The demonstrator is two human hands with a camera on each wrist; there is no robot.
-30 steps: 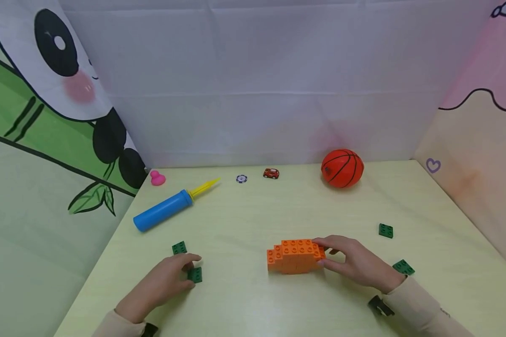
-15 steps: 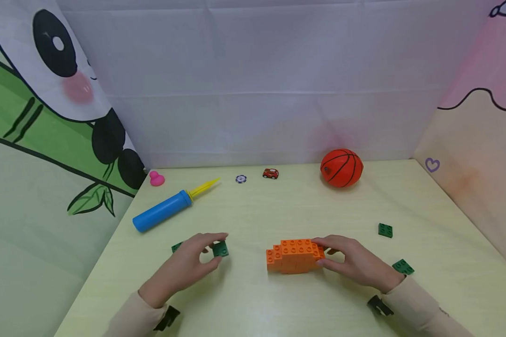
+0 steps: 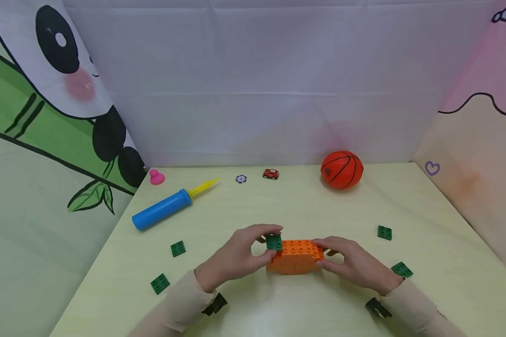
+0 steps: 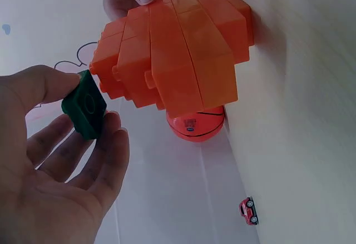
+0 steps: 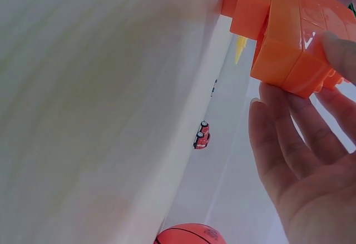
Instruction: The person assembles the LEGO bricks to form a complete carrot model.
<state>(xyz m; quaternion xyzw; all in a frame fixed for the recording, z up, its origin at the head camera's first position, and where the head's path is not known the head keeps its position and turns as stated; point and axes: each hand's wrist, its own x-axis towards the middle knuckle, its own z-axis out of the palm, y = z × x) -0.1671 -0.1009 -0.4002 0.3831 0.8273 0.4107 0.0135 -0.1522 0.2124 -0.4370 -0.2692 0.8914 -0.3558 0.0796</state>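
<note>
A stepped block of joined orange toy bricks (image 3: 297,263) stands on the table in front of me. My left hand (image 3: 240,255) pinches a green four-stud toy brick (image 3: 274,243) between thumb and fingers at the block's left end. In the left wrist view the green brick (image 4: 84,108) is tilted and a small gap parts it from the orange bricks (image 4: 189,49). My right hand (image 3: 354,263) holds the block's right end, thumb on the near side. The right wrist view has its fingers (image 5: 303,127) against the orange end bricks (image 5: 289,38).
Loose green bricks lie at left (image 3: 178,248) and right (image 3: 384,232), one partly behind my right wrist. Farther back are a blue hand pump (image 3: 163,209), a pink toy (image 3: 156,177), a round chip (image 3: 241,179), a red toy car (image 3: 271,173) and a small basketball (image 3: 342,169).
My left hand has picked up a green brick from the left and carried it rightward to the orange block. My right hand and the block have stayed in place.
</note>
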